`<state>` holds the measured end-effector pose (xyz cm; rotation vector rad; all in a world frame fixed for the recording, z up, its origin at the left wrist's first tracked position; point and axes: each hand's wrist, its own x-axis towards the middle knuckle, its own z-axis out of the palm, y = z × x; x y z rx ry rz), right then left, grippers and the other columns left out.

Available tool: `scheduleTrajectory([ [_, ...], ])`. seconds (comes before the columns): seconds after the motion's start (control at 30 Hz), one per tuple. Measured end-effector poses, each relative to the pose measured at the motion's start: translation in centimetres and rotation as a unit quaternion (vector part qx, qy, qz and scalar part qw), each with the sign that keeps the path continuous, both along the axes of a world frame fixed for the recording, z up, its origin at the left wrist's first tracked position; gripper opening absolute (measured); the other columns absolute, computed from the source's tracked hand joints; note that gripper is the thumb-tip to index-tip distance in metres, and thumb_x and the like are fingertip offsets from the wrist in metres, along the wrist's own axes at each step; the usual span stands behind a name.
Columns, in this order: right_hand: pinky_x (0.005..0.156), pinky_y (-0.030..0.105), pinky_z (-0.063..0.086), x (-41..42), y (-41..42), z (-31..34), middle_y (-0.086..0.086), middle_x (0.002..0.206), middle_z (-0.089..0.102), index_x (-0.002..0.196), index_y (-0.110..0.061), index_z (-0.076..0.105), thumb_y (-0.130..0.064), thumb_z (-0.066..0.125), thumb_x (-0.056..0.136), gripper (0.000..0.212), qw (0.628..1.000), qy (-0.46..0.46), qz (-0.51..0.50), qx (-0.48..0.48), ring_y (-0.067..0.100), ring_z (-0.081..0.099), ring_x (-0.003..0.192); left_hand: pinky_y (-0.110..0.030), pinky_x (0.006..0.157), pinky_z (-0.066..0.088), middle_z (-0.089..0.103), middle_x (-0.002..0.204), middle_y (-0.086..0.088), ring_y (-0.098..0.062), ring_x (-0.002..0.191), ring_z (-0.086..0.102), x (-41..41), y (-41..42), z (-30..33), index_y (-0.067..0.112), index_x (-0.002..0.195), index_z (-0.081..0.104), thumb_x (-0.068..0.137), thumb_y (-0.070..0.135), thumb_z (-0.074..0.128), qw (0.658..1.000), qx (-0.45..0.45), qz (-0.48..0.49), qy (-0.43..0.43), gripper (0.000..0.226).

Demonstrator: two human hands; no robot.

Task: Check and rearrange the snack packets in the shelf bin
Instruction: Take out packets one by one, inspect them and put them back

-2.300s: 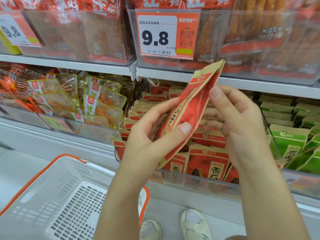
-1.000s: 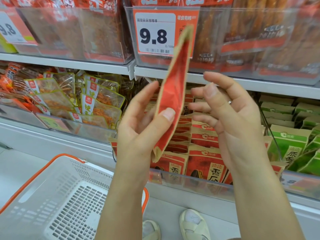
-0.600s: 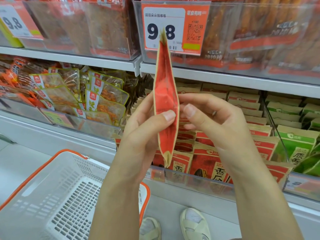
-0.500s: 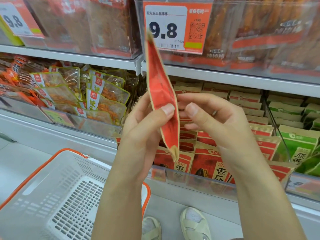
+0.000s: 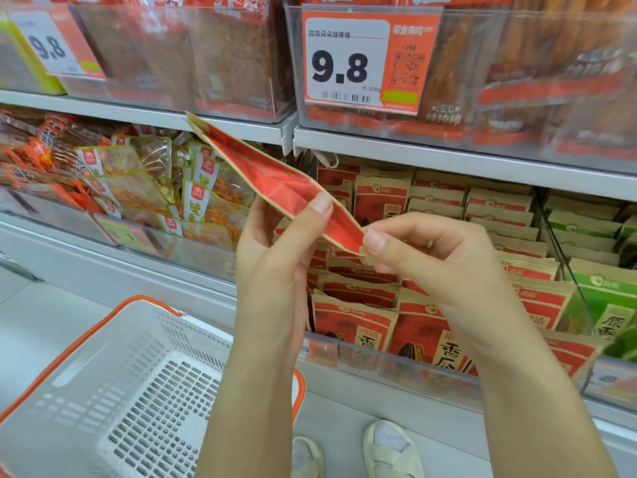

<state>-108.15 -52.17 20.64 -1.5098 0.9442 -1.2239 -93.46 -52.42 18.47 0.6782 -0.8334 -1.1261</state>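
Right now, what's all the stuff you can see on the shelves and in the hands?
Held packet: one, red with tan edges, tilted, in front of the shelves, held in both hands.
Red packets: many, red and tan, standing in rows in the lower bin behind the hands.
Green packets: several, green and tan, right end of the same shelf.
Clear snack bags: many, see-through with green trim and orange food, left bin.
Price tag: one up close, orange and white, reads 9.8, on the upper bin.
Basket: one, white with orange rim, lower left.
Shoes: two, pale, on the floor.
Left hand: thumb and fingers pinch the packet's middle.
Right hand: pinches the packet's lower corner.
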Motion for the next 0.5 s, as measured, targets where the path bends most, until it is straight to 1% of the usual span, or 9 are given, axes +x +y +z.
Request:
scheduleTrajectory([
  [0.07, 0.068, 0.013, 0.051, 0.06, -0.07, -0.11, -0.008, 0.074, 0.074, 0.075, -0.023, 0.076, -0.032, 0.068, 0.072, 0.013, 1.0, 0.011, -0.008, 0.002, 0.002, 0.068, 0.074, -0.026, 0.082, 0.053, 0.061, 0.095, -0.006, -0.014, 0.085, 0.063, 0.15, -0.03, -0.07, 0.013, 0.096, 0.062, 0.071, 0.027, 0.074, 1.0, 0.003, 0.0, -0.004, 0.031],
  [0.17, 0.07, 0.016, 0.053, 0.12, -0.13, -0.29, -0.007, 0.074, 0.074, 0.074, -0.022, 0.076, -0.033, 0.067, 0.073, 0.015, 0.999, 0.023, -0.028, -0.012, 0.003, 0.068, 0.075, -0.026, 0.082, 0.053, 0.06, 0.091, -0.004, -0.014, 0.085, 0.062, 0.26, -0.09, -0.04, 0.012, 0.096, 0.061, 0.075, 0.022, 0.074, 1.0, 0.004, -0.015, -0.006, 0.026],
  [0.27, 0.066, 0.013, 0.05, 0.36, -0.03, -0.35, -0.011, 0.069, 0.072, 0.073, -0.023, 0.074, -0.03, 0.066, 0.074, 0.011, 0.999, 0.004, -0.044, -0.032, 0.0, 0.066, 0.069, -0.025, 0.083, 0.053, 0.06, 0.09, -0.004, -0.014, 0.087, 0.062, 0.26, -0.03, 0.16, 0.013, 0.093, 0.062, 0.079, 0.018, 0.073, 1.0, 0.002, -0.031, 0.0, 0.019],
  [0.33, 0.065, 0.012, 0.049, 0.48, 0.04, -0.41, -0.012, 0.067, 0.071, 0.074, -0.023, 0.073, -0.027, 0.067, 0.075, 0.008, 0.998, -0.001, -0.042, -0.044, 0.0, 0.065, 0.067, -0.027, 0.083, 0.055, 0.061, 0.089, -0.003, -0.015, 0.088, 0.062, 0.35, -0.02, 0.09, 0.014, 0.092, 0.062, 0.082, 0.018, 0.067, 0.999, 0.013, -0.029, -0.01, 0.013],
  [0.43, 0.067, 0.013, 0.049, 0.55, -0.03, -0.47, -0.011, 0.07, 0.072, 0.076, -0.022, 0.074, -0.022, 0.067, 0.079, 0.007, 0.997, 0.005, -0.044, -0.059, 0.002, 0.066, 0.07, -0.033, 0.085, 0.056, 0.062, 0.094, -0.005, -0.02, 0.094, 0.062, 0.66, 0.1, 0.14, 0.014, 0.099, 0.061, 0.083, 0.022, 0.064, 0.998, 0.028, -0.041, -0.032, 0.019],
  [0.5, 0.069, 0.015, 0.05, 0.52, -0.01, -0.43, -0.01, 0.073, 0.073, 0.078, -0.021, 0.074, -0.021, 0.067, 0.079, 0.007, 0.997, 0.002, -0.043, -0.069, 0.004, 0.068, 0.073, -0.034, 0.083, 0.056, 0.063, 0.099, -0.007, -0.021, 0.097, 0.065, 1.02, 0.06, 0.05, 0.014, 0.105, 0.06, 0.084, 0.026, 0.063, 0.997, 0.037, -0.051, -0.042, 0.025],
])
